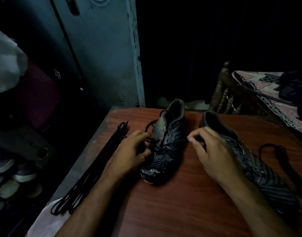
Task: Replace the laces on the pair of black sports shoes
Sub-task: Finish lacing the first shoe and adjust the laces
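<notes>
Two black sports shoes lie on a reddish wooden table (172,207). The left shoe (165,147) has its toe towards me and a grey dotted tongue. A black lace (176,142) runs across its eyelets. My left hand (133,151) pinches the lace at the shoe's left side. My right hand (210,151) pinches the other end of that lace, pulled taut to the right. The right shoe (259,168) lies behind my right hand and forearm, which cover part of it.
A bundle of black laces (93,170) stretches along the table's left edge. Another loose black lace (280,159) loops at the right of the right shoe. A blue door stands behind, a bed with a wooden post (222,86) at the right, shoes on the floor at the left.
</notes>
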### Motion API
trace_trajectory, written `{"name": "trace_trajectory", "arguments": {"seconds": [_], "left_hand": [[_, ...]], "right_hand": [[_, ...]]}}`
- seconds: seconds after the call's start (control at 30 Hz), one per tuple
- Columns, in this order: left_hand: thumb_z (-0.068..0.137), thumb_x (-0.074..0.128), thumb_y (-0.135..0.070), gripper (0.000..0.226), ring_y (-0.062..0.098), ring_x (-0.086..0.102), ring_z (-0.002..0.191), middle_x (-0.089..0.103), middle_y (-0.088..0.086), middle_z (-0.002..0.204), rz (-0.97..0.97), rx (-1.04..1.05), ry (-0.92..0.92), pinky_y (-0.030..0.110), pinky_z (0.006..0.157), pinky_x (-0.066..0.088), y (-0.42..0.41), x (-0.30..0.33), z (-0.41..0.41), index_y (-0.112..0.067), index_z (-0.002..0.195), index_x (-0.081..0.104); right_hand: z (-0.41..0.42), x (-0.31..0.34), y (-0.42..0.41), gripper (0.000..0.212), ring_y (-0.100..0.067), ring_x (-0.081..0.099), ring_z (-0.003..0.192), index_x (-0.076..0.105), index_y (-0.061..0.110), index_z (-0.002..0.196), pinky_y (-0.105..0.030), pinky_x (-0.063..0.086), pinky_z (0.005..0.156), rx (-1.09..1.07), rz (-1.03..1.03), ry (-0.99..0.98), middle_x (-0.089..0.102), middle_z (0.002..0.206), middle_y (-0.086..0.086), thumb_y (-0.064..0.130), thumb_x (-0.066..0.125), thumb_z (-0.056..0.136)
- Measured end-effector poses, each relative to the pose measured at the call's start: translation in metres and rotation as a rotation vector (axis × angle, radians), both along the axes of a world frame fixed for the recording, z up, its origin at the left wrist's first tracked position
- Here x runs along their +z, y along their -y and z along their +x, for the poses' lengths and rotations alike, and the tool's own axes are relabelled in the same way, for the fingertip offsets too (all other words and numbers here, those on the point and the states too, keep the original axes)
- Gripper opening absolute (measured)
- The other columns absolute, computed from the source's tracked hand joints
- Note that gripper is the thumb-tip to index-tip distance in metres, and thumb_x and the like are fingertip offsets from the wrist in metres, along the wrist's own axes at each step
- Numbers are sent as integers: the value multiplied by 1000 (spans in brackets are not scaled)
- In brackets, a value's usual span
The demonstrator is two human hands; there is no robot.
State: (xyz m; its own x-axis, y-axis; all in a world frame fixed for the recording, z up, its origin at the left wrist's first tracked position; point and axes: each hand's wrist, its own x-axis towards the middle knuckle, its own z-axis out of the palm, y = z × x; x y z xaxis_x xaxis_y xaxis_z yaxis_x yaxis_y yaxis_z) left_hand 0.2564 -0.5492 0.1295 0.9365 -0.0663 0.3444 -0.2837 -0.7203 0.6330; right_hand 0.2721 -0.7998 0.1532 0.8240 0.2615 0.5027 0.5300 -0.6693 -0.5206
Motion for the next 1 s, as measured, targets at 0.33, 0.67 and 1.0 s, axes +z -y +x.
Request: {"name": "trace_trajectory", "arguments": {"seconds": [0.33,0.67,1.0], "left_hand": [[84,70,-2,49,3,63,97,59,-17,102,5,-13,-11,23,84,50,-1,0,0,-37,117,71],[84,71,-3,48,2,61,98,59,-18,104,3,-17,-20,18,85,48,-1,0,1,-37,118,72],[84,70,-28,35,0,62,99,59,-17,108,20,-77,16,27,86,53,5,6,-6,-34,118,71]], "right_hand": [[-4,5,-19,18,-25,71,91,49,9,105,-32,60,67,79,901,-340,73,101,-9,17,34,109],[-1,18,-11,18,-14,48,56,47,23,98,-40,50,57,-36,1203,-236,47,69,4,21,34,110],[-9,1,-13,10,4,53,80,60,24,97,-7,35,65,1,13,-99,58,90,14,30,53,102]]}}
